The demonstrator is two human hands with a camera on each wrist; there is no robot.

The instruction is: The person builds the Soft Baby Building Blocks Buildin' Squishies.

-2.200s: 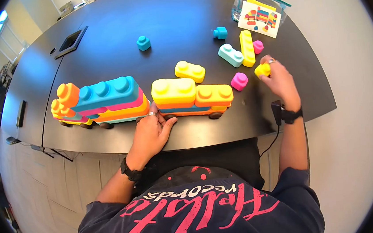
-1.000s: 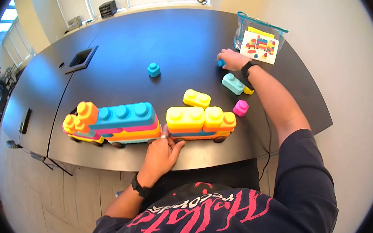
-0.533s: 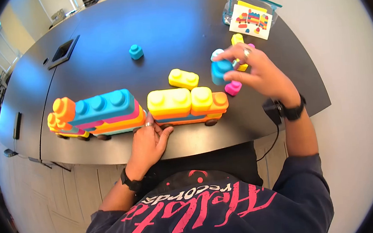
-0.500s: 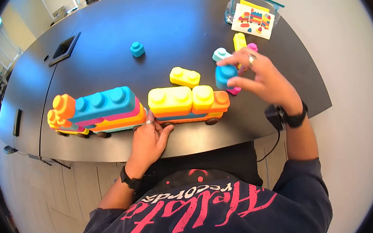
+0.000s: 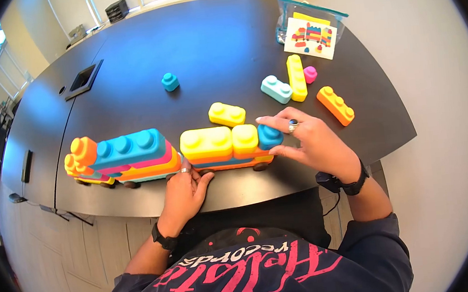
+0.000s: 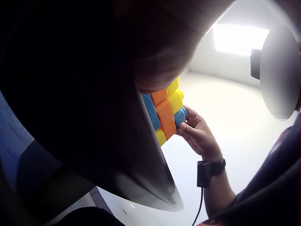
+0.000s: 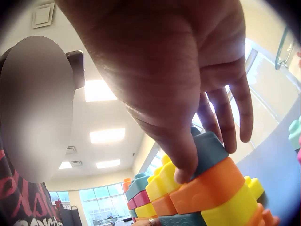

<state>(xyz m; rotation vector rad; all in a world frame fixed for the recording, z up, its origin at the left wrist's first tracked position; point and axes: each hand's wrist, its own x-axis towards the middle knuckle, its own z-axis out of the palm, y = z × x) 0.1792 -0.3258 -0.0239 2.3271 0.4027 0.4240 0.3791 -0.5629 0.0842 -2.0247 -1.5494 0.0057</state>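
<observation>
A toy train of chunky building blocks stands along the near table edge in the head view. My right hand (image 5: pixel 317 144) pinches a blue block (image 5: pixel 270 136) between thumb and fingers, at the train's right end. In the right wrist view this blue block sits right over an orange block (image 7: pixel 207 186), thumb on its side. Beside it are a small yellow block (image 5: pixel 245 139) and a longer yellow block (image 5: pixel 206 144). My left hand (image 5: pixel 178 201) rests at the gap between the two right-hand cars, fingers reaching in and thumb along the wheel; its fingertips are partly hidden.
Loose blocks lie beyond the train: a yellow one (image 5: pixel 227 114), a teal one (image 5: pixel 170 82), a pale blue one (image 5: pixel 277 90), a long yellow one (image 5: pixel 296 78), a pink one (image 5: pixel 310 74) and an orange one (image 5: pixel 335 105). A clear pouch (image 5: pixel 316 9) with a picture card (image 5: pixel 310 38) stands behind.
The small yellow block went from my right hand onto the train. My right hand then picked up the blue block from the far right and brought it to the train's right end. My left hand stayed.
</observation>
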